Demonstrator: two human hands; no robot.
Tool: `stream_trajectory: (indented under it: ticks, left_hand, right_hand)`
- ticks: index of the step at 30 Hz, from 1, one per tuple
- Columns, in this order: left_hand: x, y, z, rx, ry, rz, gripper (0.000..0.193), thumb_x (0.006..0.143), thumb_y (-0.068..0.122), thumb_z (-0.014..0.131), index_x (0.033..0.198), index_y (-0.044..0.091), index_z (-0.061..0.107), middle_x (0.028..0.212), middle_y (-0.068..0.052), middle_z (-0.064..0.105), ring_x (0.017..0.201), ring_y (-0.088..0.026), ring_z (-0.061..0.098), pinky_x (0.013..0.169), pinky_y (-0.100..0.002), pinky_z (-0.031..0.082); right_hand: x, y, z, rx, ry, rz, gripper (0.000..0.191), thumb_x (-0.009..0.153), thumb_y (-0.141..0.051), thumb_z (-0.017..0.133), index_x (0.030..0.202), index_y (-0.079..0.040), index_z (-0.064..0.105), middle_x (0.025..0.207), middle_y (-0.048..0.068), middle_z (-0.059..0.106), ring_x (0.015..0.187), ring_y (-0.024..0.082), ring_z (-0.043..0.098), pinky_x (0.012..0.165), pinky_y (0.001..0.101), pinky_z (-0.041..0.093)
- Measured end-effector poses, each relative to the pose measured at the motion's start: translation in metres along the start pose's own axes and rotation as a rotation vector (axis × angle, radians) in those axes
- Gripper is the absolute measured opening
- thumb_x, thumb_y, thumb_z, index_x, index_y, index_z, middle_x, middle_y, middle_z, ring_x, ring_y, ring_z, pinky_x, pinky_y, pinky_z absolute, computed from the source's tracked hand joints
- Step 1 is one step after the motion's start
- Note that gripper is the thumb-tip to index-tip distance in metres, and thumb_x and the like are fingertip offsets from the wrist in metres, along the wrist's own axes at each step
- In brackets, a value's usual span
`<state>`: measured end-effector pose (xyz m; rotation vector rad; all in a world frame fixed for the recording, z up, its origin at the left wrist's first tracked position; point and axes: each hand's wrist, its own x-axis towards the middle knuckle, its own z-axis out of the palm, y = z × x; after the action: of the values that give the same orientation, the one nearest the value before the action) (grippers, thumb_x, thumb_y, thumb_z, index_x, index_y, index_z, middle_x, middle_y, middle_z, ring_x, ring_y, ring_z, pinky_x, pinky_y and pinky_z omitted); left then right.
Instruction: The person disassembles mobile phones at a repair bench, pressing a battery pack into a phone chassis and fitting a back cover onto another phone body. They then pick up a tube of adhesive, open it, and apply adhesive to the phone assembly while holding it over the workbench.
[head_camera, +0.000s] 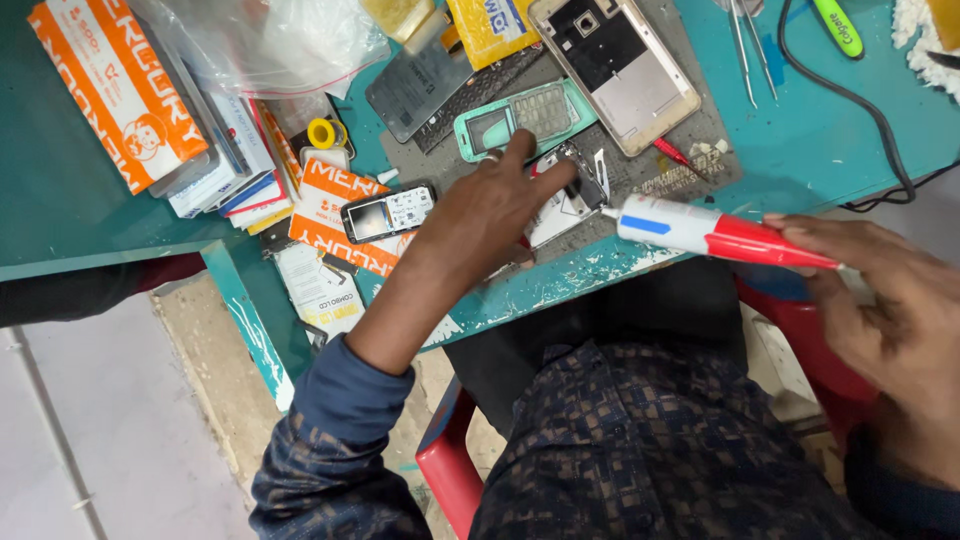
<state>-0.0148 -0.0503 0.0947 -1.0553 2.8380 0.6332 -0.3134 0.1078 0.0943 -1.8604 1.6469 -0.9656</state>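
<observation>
— What is the left hand (487, 215) doing?

— It reaches forward over the bench (820, 130), arm stretched out in a blue sleeve, fingers spread, the tips pressing on a small opened phone part (568, 195) with bare metal and white pieces. It pinches nothing.

— And the right hand (885, 300)?

— Drawn back near the body, off the bench edge, fingers curled round the red end of a soft glue tube (715, 232). The tube is white with a blue patch, red towards the hand, and its narrow nozzle points at the phone part, ending just beside the left fingertips.

— What lies beyond the left hand?

— One mint-green plastic keypad frame (525, 117), flat with a grid of key holes, touching the fingertips. Beyond that, one larger phone back frame (615, 70), pale gold metal, rectangular. Both sit on a grey, worn mat (690, 150).

— And out to the left of that hand?

— One small black phone (387, 212) with a glossy screen, lying on an orange and white card box (335, 205). Further out, a second, bigger orange box (115, 90) atop a stack of flat packets.

— The bench surface?

— Painted teal, chipped white along the near edge.
</observation>
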Motion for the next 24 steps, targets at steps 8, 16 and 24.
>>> stream_trajectory:
  ticks: [8,16,24]
  left_hand:
    - [-0.032,-0.008,0.002,-0.136,0.138,0.027,0.076,0.068,0.016,0.091,0.134,0.016,0.053,0.128,-0.015,0.051,0.110,-0.038,0.064,0.084,-0.048,0.056]
    - [-0.045,-0.014,0.010,-0.243,0.140,-0.064,0.064,0.079,0.025,0.090,0.133,0.015,0.056,0.126,-0.014,0.050,0.100,-0.033,0.067,0.078,-0.047,0.058]
    - [-0.053,-0.017,0.018,-0.273,0.246,-0.021,0.062,0.079,0.025,0.090,0.131,0.015,0.057,0.127,-0.012,0.049,0.104,-0.035,0.068,0.080,-0.046,0.059]
  right_hand:
    - [0.004,-0.005,0.020,-0.113,-0.162,-0.159,0.049,0.072,0.012,0.069,0.118,-0.003,0.065,0.128,0.012,0.069,0.117,0.033,0.068,0.087,0.0425,0.060]
    - [0.013,-0.003,0.041,-0.216,-0.162,-0.383,0.047,0.076,0.010,0.072,0.119,-0.005,0.066,0.128,0.008,0.069,0.119,0.032,0.067,0.090,0.0411,0.060]
    - [0.021,-0.018,0.038,-0.406,-0.241,-0.422,0.047,0.073,0.007,0.072,0.118,-0.006,0.068,0.123,0.006,0.071,0.115,0.027,0.067,0.085,0.0366,0.060]
